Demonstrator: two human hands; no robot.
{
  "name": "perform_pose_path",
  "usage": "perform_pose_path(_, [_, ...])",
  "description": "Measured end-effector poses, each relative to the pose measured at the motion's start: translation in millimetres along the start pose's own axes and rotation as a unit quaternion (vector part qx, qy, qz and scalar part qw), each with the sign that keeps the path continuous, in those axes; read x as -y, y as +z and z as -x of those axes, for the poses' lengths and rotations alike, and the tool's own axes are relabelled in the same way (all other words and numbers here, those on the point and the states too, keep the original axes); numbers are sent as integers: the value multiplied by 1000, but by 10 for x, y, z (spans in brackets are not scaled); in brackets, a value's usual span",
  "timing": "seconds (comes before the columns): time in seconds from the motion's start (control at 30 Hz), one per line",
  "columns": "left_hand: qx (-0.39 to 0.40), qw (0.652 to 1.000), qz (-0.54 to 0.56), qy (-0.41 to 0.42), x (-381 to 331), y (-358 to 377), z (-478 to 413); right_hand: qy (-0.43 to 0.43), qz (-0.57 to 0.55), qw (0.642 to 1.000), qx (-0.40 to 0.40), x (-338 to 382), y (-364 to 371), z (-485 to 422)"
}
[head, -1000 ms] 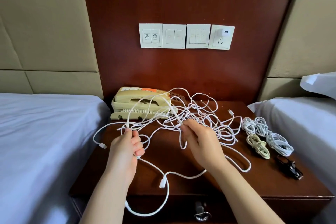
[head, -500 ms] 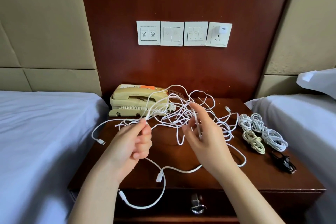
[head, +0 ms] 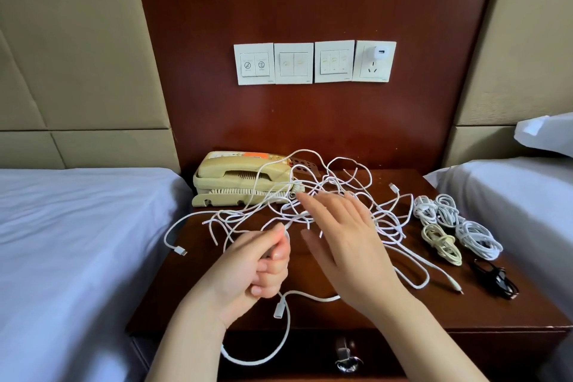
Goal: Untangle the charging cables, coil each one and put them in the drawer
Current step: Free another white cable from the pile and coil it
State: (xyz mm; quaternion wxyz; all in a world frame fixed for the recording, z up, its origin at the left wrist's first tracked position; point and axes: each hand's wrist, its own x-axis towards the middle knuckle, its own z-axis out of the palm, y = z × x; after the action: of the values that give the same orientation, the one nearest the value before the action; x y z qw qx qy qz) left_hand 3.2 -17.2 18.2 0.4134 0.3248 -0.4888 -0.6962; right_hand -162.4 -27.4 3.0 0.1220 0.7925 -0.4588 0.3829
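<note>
On the counter [head: 465, 307], seen from the head view, your left hand [head: 260, 267] sits near the centre. It pinches one white strand between thumb and forefinger, with the other fingers curled beneath. I judge it is acting as an anchor, fixing one line so the rest can be drawn off it.

Just at its three o'clock, your right hand [head: 347, 245] hovers with fingers straight and spread, gripping nothing. Its fingertips lie over the tangle of white cables [head: 310, 195], seemingly poised to choose the next loop. That tangle sprawls from ten to two o'clock of your hands. Some strands lie over the telephone [head: 235, 180] at eleven o'clock, so a hard pull could drag on it.

At six o'clock one loop [head: 263, 360] hangs off the counter's front edge across the drawer [head: 403, 350], which looks shut with a key [head: 345, 357] in its lock.

At three o'clock the white coils [head: 477, 239], a cream coil [head: 441, 243] and a black bundle [head: 496, 281] lie close together. They are probably parked aside so finished cables do not snag again. None is in the drawer yet, so the step in hand is untangling.
</note>
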Motion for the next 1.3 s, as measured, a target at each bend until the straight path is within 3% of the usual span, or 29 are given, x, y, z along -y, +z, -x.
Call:
perform_pose_path(0.2, [17,1000,8,-5,5,38,-12,44,-95,994,42,20,42,17])
perform_pose_path(0.5, [-8,999,24,-29,47,104,-35,121,-231,954,148,75,80,37])
perform_pose_path(0.6, [-19,993,109,-49,55,84,-66,113,-212,951,194,77,61,37])
perform_pose_path(0.7, [-68,981,178,-29,49,90,-104,84,-157,946,273,114,78,77])
perform_pose_path(0.87, [-163,960,229,13,11,50,-215,41,-132,934,328,261,50,102])
perform_pose_path(0.97, [-232,958,152,73,51,-3,-273,34,-132,935,328,316,-6,60])
perform_pose_path(1.13, [-305,938,-94,137,130,-36,-261,31,-147,954,260,407,-106,17])
perform_pose_path(1.2, [-312,926,-162,138,121,3,-233,43,-145,966,208,370,-124,-2])
perform_pose_path(1.3, [-267,940,-186,106,125,61,-221,69,-142,975,155,276,-119,-18])
